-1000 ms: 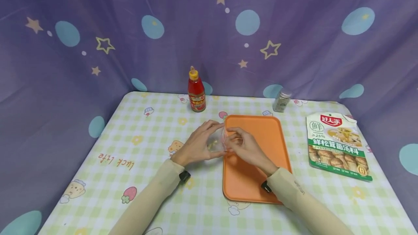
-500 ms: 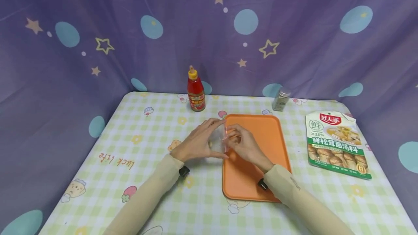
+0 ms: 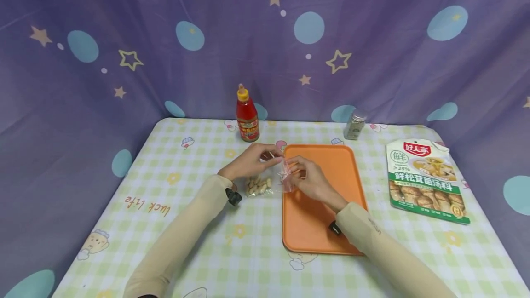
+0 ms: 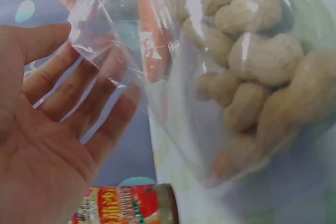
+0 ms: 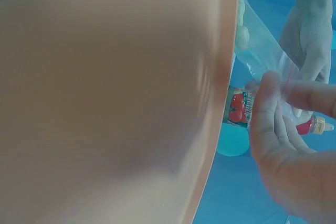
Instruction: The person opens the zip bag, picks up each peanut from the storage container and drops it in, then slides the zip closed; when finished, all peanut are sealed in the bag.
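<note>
A clear plastic zip bag [image 3: 286,179] spans the space between the two hands, its top edge over the orange tray's left rim. Unshelled peanuts [image 3: 258,186] fill its lower part, below the left hand; they show large in the left wrist view [image 4: 265,59]. The left hand [image 3: 250,162] pinches an upper corner of the bag between thumb and fingers, with the other fingers spread behind the film. On the bag's other side, the right hand [image 3: 310,180] holds the mouth near a pinkish seal strip, thumb against fingers in the right wrist view [image 5: 289,156].
The orange tray [image 3: 323,224] lies under the right hand. A red sauce bottle [image 3: 248,121] stands behind the left hand, a small spice jar [image 3: 354,126] at the back right. A mushroom soup seasoning pouch [image 3: 426,180] lies on the right. Purple curtain [image 3: 265,49] borders the table.
The left hand has gone from spreading wide around the bag to pinching its upper edge. The peanuts now show below it. The right hand stays at the bag's mouth.
</note>
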